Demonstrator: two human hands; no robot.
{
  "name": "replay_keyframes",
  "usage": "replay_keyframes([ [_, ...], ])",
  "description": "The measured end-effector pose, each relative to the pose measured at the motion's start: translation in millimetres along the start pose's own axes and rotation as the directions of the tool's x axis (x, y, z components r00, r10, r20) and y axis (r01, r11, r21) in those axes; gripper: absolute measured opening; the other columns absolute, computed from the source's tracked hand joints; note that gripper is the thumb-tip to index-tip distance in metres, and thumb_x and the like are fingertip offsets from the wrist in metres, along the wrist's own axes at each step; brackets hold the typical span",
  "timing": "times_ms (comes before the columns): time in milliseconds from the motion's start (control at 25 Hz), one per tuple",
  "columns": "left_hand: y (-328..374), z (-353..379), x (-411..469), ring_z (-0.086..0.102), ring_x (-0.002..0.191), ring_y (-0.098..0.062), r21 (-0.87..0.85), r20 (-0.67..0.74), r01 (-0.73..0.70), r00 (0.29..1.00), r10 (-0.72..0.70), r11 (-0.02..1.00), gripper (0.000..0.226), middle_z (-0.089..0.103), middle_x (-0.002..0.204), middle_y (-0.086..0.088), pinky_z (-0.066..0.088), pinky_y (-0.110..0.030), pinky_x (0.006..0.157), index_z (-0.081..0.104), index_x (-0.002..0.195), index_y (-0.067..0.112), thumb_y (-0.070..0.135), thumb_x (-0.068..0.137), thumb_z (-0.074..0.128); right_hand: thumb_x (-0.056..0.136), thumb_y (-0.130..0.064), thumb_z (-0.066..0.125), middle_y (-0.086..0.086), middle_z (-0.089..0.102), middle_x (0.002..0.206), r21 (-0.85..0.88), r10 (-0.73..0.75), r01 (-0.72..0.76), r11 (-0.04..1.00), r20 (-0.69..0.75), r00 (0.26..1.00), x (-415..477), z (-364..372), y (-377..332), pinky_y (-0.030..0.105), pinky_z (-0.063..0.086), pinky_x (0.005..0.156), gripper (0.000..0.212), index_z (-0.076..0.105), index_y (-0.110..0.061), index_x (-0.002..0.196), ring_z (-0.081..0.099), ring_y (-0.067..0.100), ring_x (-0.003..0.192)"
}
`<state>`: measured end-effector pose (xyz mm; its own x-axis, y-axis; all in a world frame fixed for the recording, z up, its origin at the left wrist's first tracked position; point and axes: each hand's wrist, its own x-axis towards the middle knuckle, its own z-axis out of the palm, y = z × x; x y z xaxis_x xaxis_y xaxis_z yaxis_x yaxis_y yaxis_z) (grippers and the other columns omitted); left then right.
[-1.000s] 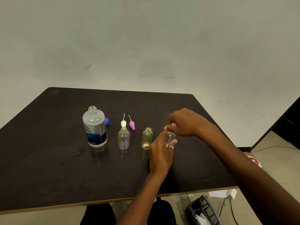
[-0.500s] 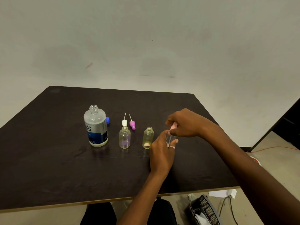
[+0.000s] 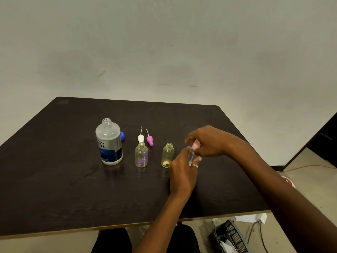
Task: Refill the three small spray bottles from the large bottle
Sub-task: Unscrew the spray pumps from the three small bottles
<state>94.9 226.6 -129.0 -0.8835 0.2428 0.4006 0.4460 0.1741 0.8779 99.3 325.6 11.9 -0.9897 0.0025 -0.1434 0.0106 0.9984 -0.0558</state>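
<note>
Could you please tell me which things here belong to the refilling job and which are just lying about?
Job: large bottle, blue cap, white sprayer, purple sprayer, clear bottle, yellow bottle, held bottle, pink sprayer.
Lying about: basket, plug, both on the floor.
</note>
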Motion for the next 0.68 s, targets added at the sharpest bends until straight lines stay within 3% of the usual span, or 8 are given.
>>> replay_keyframes([
  [80,-0.2,0.1,0.7,0.067,0.093,-0.006,0.01,-0.006,0.007,1.0,-0.007,1.0,0.032,0.072,0.102,0.006,0.051,-0.012,0.076,0.064,0.116,0.02,0.027,0.086,0.075,0.088,-0.047,0.062,-0.002,0.068,0.112,-0.069,0.086,-0.092,0.993,-0.084,0.993,0.4,5.0,1.2,0.034,0.055,0.084,0.038,0.064,-0.022,0.117,0.065,0.018,0.097],
  [120,-0.4,0.3,0.8,0.067,0.093,-0.007,0.02,-0.008,0.004,1.0,-0.004,1.0,0.032,0.073,0.102,0.005,0.049,-0.009,0.075,0.065,0.115,0.019,0.027,0.086,0.075,0.089,-0.055,0.056,-0.001,0.069,0.102,-0.112,0.129,-0.144,0.983,-0.132,0.983,1.0,7.4,1.1,0.033,0.056,0.077,0.04,0.066,-0.02,0.107,0.066,0.016,0.087],
  [240,0.5,-0.2,-0.3,0.067,0.095,-0.007,0.017,-0.003,0.0,1.0,0.0,1.0,0.034,0.072,0.104,0.005,0.042,-0.002,0.074,0.065,0.117,0.018,0.025,0.086,0.075,0.091,-0.055,0.052,0.001,0.064,0.071,-0.143,0.165,-0.195,0.97,-0.199,0.966,4.0,11.6,-0.5,0.029,0.054,0.061,0.044,0.064,-0.015,0.077,0.061,0.013,0.062],
  [400,0.3,0.1,0.3,0.067,0.099,-0.005,0.026,-0.003,-0.006,1.0,0.006,1.0,0.039,0.072,0.109,0.006,0.048,-0.009,0.079,0.063,0.123,0.02,0.026,0.086,0.075,0.085,-0.023,0.067,-0.005,0.067,0.09,-0.042,0.04,-0.042,0.998,-0.068,0.997,3.1,4.6,-1.3,0.027,0.055,0.072,0.007,0.066,-0.021,0.091,0.063,0.013,0.08],
  [520,-0.3,0.3,0.4,0.066,0.1,-0.006,0.017,-0.002,0.006,1.0,-0.006,1.0,0.04,0.072,0.109,0.005,0.047,-0.008,0.079,0.063,0.123,0.021,0.027,0.086,0.075,0.085,-0.033,0.068,-0.006,0.064,0.104,-0.051,0.044,-0.047,0.998,-0.062,0.997,1.9,4.7,1.9,0.028,0.054,0.077,0.027,0.063,-0.023,0.109,0.063,0.016,0.091],
  [600,0.8,-0.2,0.1,0.066,0.099,-0.006,0.019,-0.002,0.006,1.0,-0.006,1.0,0.037,0.072,0.107,0.006,0.044,-0.004,0.076,0.063,0.121,0.021,0.026,0.086,0.075,0.089,-0.05,0.058,-0.003,0.066,0.088,-0.103,0.106,-0.12,0.987,-0.127,0.986,1.5,5.7,3.2,0.028,0.05,0.065,0.031,0.063,-0.019,0.091,0.062,0.016,0.076],
  [680,2.5,-1.1,-0.6,0.066,0.098,-0.005,0.006,-0.003,0.013,1.0,-0.013,1.0,0.035,0.072,0.106,0.007,0.042,-0.001,0.074,0.064,0.119,0.022,0.025,0.086,0.075,0.091,-0.055,0.052,-0.001,0.054,0.062,-0.123,0.155,-0.177,0.977,-0.167,0.974,1.2,5.7,3.1,0.026,0.039,0.053,0.047,0.051,-0.017,0.064,0.052,0.013,0.055],
])
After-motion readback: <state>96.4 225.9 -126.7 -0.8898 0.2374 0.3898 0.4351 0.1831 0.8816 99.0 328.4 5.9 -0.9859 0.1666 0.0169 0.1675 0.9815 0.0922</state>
